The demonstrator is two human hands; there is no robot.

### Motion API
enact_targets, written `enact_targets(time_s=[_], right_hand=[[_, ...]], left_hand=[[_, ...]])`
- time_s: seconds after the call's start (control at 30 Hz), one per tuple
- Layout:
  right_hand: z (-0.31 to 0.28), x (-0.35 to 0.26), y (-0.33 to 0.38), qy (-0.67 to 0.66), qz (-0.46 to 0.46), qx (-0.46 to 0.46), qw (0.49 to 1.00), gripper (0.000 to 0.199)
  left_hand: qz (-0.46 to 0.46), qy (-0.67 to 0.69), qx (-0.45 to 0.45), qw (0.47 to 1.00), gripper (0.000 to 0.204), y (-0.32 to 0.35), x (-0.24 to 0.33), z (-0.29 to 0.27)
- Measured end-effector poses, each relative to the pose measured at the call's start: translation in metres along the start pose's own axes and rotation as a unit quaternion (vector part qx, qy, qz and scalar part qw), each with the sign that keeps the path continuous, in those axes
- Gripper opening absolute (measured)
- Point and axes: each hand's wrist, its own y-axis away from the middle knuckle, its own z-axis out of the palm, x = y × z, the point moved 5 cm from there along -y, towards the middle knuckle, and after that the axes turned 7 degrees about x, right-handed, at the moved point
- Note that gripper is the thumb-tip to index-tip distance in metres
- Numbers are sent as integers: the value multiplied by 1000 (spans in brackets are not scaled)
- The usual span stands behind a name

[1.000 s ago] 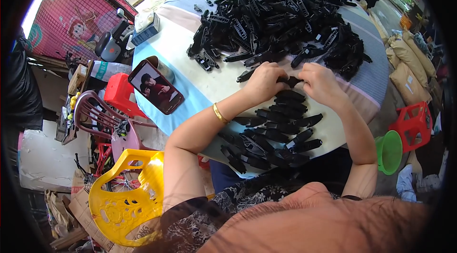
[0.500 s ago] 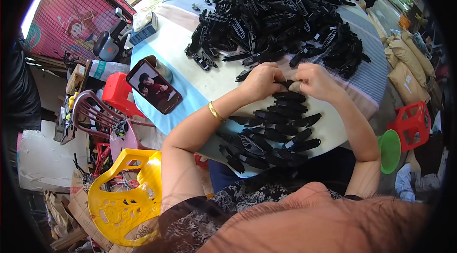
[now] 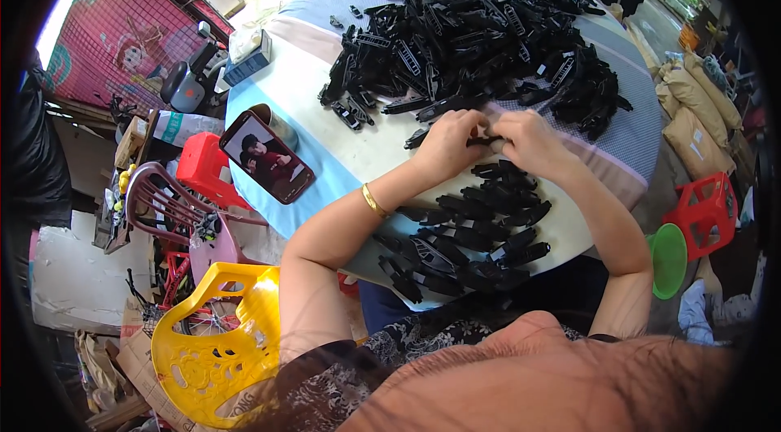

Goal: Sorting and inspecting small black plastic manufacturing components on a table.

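My left hand (image 3: 450, 144), with a gold bangle on its wrist, and my right hand (image 3: 530, 142) meet above the table. Their fingers pinch a small black plastic part (image 3: 486, 140) between them, mostly covered by the fingertips. Just below them, a loose group of similar black parts (image 3: 473, 230) lies near the table's front edge. Beyond my hands, a large heap of black plastic parts (image 3: 455, 33) spreads over the far side. A few single parts (image 3: 351, 115) lie at the heap's left edge.
A phone (image 3: 267, 157) leans against a round container (image 3: 282, 129) on the table's left. Behind it sits a small box (image 3: 249, 58). Yellow (image 3: 207, 351) and pink (image 3: 213, 245) chairs stand left; a red stool (image 3: 704, 208) and green bin (image 3: 669, 263) stand right.
My fingers have shifted slightly around the part, and my right hand has turned a little inward. The whole view has moved slightly. The heap looks unchanged.
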Motion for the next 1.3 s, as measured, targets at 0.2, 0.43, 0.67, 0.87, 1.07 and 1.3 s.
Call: enact_targets(time_s=[0.2, 0.43, 0.67, 0.87, 1.07, 1.3], right_hand=[[-33, 39, -26, -86, 148, -67, 983, 23], [-11, 122, -35, 81, 249, 0, 965, 22], [-11, 98, -32, 142, 170, 42, 974, 15], [-12, 59, -38, 158, 75, 77, 982, 19], [-15, 19, -26, -59, 50, 69, 995, 35], [6, 26, -16, -183, 177, -110, 961, 26]], left_hand=[[152, -189, 76, 967, 25, 8, 15, -8], [55, -110, -15, 992, 29, 14, 20, 12], [80, -132, 28, 988, 21, 7, 10, 9], [133, -32, -46, 990, 24, 8, 10, 2], [92, -91, 21, 991, 25, 3, -8, -8], [25, -59, -21, 998, 21, 4, -7, -13]])
